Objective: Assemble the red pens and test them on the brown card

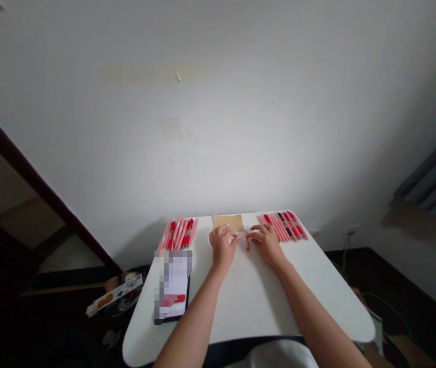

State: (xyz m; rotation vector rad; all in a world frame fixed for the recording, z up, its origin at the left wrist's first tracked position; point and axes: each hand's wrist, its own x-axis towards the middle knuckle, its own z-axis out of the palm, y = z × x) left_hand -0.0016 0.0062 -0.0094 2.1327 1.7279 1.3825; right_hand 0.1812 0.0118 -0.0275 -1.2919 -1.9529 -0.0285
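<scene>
Over the far middle of the white table, my left hand [223,246] has its fingers curled, thumb and forefinger close together. What lies between them, if anything, is too small to make out. My right hand [267,244] is to the right with bent fingers, its thumb and fingertips at a short pink-and-red pen part [247,240]. This piece points roughly away from me, in the gap between both hands. Just beyond the hands lies a tan piece of paper or card [228,222]. Pink and red pens [179,232] form a loose pile at the far left.
At the far right lies a row of pink, red and black pens [282,226]. A phone [175,286] with a lit, partly blurred screen rests on the left of the white table [252,306]. Behind it rises a pale wall [218,153]. Cables [388,306] run along the floor at right.
</scene>
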